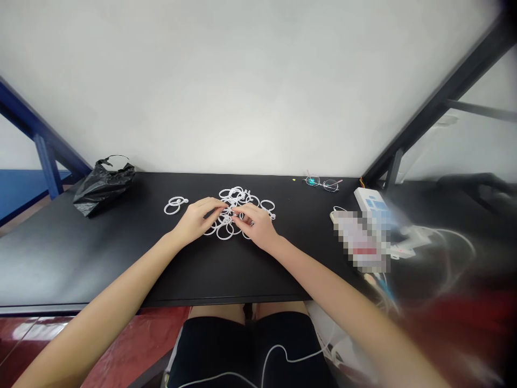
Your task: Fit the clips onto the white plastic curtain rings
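Note:
A pile of thin white plastic rings (225, 231), several with small knobby parts on them, lies on the black table (194, 272). Over the pile, my left hand (200, 218) has its thumb and index finger pinched together at a white ring. My right hand (258, 223) faces it from the other side, fingertips closed on part of the same small white piece. The two sets of fingertips almost meet. Which part each hand grips is partly hidden by the fingers. To the left, apart from the pile, lie a couple of linked white rings (172, 209).
A crumpled black plastic bag (105, 186) sits at the back left. Eyeglasses (322, 183) rest near the wall. On the right are a blurred-out phone-like object (359, 240), a white box with blue markings (369, 202) and white cables (448, 231). Slanted metal beams (436, 89) flank the table.

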The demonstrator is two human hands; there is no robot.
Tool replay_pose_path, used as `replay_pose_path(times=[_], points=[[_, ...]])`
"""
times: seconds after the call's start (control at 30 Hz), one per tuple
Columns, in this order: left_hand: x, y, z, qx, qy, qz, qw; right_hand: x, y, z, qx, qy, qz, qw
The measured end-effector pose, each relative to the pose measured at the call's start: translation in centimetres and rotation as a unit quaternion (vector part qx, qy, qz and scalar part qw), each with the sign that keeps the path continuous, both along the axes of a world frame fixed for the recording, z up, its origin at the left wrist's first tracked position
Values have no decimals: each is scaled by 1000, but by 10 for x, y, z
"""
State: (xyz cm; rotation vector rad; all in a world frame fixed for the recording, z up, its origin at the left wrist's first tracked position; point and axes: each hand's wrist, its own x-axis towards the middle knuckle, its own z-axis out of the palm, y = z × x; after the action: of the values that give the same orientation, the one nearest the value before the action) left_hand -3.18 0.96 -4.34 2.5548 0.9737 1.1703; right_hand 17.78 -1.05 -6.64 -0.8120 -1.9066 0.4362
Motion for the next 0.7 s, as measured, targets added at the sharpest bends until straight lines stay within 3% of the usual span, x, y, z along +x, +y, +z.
replay_pose_path(times=[0.23,0.7], points=[[-1,1,-2,20,4,-1,1000,0,0,1,-13,-7,12,1000],[-2,0,-7,-24,-19,21,999,0,1,1,-6,5,8,1000]])
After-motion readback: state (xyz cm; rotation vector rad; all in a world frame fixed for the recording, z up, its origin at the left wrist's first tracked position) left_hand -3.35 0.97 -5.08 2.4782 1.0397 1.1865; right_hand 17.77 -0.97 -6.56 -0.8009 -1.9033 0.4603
